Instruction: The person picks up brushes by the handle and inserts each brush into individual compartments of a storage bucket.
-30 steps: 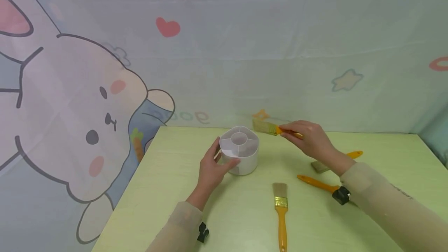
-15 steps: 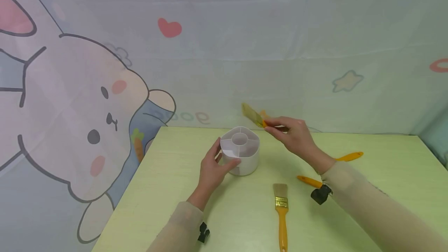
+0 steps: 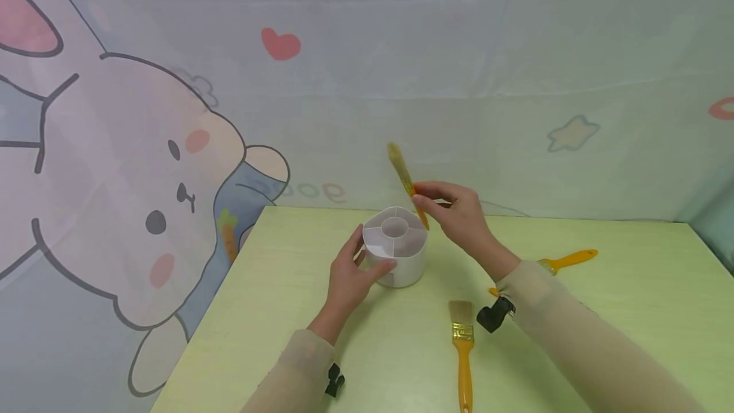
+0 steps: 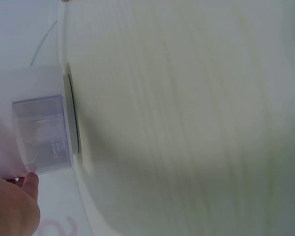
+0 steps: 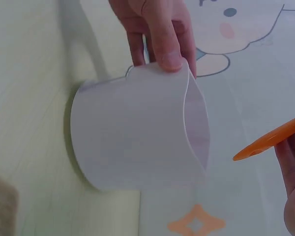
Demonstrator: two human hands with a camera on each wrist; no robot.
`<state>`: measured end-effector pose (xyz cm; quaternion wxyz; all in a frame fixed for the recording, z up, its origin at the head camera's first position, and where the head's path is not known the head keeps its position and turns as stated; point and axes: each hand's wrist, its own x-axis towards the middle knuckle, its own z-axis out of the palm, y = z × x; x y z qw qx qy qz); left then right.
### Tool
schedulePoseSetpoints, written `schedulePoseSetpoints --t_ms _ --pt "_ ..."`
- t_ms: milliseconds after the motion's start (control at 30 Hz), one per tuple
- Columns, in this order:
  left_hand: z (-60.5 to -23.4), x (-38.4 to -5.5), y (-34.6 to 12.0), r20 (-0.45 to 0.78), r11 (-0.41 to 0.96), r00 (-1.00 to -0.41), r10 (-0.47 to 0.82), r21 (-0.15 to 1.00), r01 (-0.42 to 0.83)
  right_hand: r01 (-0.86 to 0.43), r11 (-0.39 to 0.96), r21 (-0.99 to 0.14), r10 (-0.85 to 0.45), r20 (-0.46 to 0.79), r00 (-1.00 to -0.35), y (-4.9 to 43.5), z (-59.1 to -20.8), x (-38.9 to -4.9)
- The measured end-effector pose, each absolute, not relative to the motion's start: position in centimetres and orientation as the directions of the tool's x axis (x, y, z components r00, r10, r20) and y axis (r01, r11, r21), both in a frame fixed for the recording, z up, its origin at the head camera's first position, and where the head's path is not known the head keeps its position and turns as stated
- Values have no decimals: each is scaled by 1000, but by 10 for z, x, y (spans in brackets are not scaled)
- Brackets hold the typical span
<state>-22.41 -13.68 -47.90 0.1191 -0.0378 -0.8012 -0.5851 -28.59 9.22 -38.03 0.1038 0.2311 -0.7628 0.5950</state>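
Note:
My left hand (image 3: 348, 278) holds a white round desk organizer (image 3: 410, 270) by its side, thumb at the front and fingers round the left. The organizer stands upright on the table, its top divided into several compartments around a round middle one. In the left wrist view a clear drawer-like panel (image 4: 42, 132) shows on its wall near the thumb. My right hand (image 3: 459, 214) pinches a paintbrush (image 3: 402, 172) with an orange handle, bristles pointing up. Its handle end (image 5: 265, 141) hangs right above the organizer's right rim, outside the opening in the right wrist view.
Another paintbrush (image 3: 463, 355) lies on the pale green table (image 3: 287, 260), bristles away from me. At the right, a brush (image 3: 573, 259) and an orange handle tip (image 3: 493, 292) lie partly hidden by my right sleeve. A printed cloth (image 3: 401, 69) hangs behind the table.
My right hand has moved left toward the organizer and turned the paintbrush from nearly level to upright, bristles up. The left hand keeps its hold on the organizer.

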Motion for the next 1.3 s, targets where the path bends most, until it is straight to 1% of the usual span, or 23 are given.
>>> schedulePoseSetpoints --t_ms 167,333,500,767,1000,1300 --pt "-479 -224 -138 229 315 -971 -75 929 195 -444 125 -887 -197 417 -888 75 -380 -289" --pt "-480 -225 -139 221 325 -973 -70 927 187 -403 95 -910 -169 384 -908 63 -381 -290" --pt "-480 -224 -138 217 331 -974 -68 926 183 -389 80 -918 -151 374 -915 55 -387 -292" --pt "-480 -223 -137 211 330 -975 -64 927 179 -405 120 -906 -144 388 -910 49 -401 -294" --pt "-479 -222 -137 222 305 -973 -63 932 193 -384 138 -913 -121 369 -922 49 -411 -290" --pt "-479 -223 -139 235 292 -970 -61 933 208 -399 157 -903 -101 387 -917 47 -422 -290"
